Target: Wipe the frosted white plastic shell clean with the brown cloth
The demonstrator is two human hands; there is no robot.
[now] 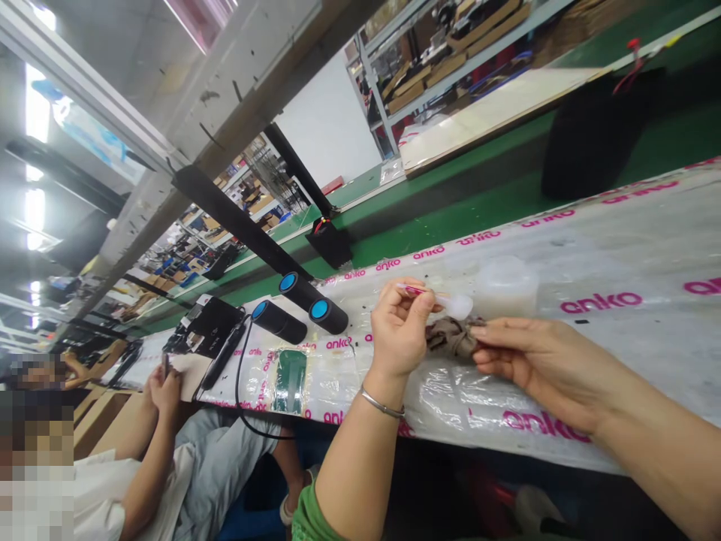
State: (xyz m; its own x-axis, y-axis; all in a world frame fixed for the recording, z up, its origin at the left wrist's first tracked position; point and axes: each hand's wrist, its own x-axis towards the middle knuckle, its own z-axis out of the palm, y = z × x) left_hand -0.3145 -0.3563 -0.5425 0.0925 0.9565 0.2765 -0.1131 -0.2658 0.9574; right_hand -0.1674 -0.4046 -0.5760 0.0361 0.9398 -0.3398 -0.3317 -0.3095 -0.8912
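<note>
My left hand, wearing a metal bangle at the wrist, is closed in a pinch above the plastic-covered bench. Between its fingers is a thin stick-like piece with a red or pink part; its exact kind I cannot make out. A translucent white rounded piece shows just past the fingertips, and whether it joins the stick is unclear. My right hand grips a crumpled grey-brown cloth, close beside the left hand. A translucent white round tub stands behind the cloth.
Three black cylinders with blue ends lie left of my hands. Further left are a black box and a cable. A co-worker's hands are beyond. Black wired packs sit on the green belt.
</note>
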